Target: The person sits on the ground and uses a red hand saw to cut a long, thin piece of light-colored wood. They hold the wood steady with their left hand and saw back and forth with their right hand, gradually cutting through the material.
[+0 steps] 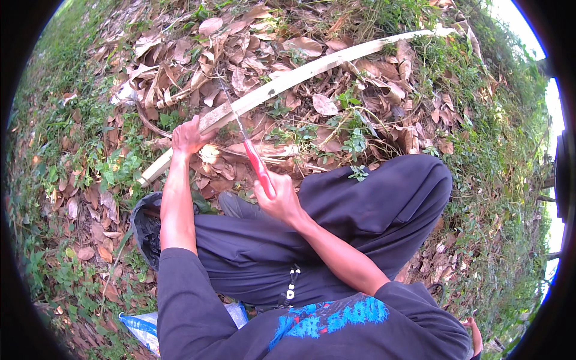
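A long, pale strip of wood (318, 67) runs from the lower left up to the far right over the leaf litter. My left hand (189, 137) is wrapped round it near its left end, holding it against the ground. A red-handled hand saw (257, 161) is in my right hand (279, 197), whose fingers close round the grip. Its narrow blade lies across the strip just right of my left hand and points away from me. Whether the teeth have cut into the wood is too fine to tell.
Dry brown leaves (324, 105) and low green plants (120, 165) cover the ground. My bent legs in dark trousers (378, 192) lie close below the wood. A blue and white plastic bag (141, 330) rests at the lower left, partly behind my left sleeve.
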`<action>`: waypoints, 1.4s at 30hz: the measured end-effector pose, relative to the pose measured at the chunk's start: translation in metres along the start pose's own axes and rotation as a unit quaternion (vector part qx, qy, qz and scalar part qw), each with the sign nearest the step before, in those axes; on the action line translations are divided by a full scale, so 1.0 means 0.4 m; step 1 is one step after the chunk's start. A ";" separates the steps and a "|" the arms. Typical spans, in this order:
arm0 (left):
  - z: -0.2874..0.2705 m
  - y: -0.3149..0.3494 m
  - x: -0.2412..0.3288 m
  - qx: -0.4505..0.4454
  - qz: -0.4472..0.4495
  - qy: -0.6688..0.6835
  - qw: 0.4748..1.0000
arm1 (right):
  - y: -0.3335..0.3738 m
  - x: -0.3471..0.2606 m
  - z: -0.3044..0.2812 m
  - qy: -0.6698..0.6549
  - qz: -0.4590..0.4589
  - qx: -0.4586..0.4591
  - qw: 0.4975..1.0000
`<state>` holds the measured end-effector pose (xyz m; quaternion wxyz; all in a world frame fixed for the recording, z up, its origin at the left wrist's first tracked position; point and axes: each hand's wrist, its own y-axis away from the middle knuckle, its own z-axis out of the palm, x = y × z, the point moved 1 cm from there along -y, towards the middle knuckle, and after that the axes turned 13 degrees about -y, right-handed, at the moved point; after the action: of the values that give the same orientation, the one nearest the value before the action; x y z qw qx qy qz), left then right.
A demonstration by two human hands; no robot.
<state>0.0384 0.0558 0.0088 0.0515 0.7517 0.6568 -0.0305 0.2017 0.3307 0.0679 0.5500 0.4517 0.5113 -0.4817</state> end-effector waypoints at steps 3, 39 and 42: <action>0.003 -0.001 -0.001 -0.012 -0.004 0.003 1.000 | 0.087 -0.059 -0.030 -0.003 0.019 -0.008 1.000; -0.002 -0.007 0.004 -0.025 -0.004 -0.005 1.000 | -0.103 0.036 0.002 0.000 -0.013 0.000 1.000; -0.002 0.003 0.007 -0.027 -0.007 -0.011 1.000 | 0.017 0.031 -0.017 -0.021 -0.019 -0.003 1.000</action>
<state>0.0398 0.0587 0.0095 0.0794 0.7449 0.6621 -0.0215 0.2078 0.3373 0.0552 0.5525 0.4298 0.5098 -0.5001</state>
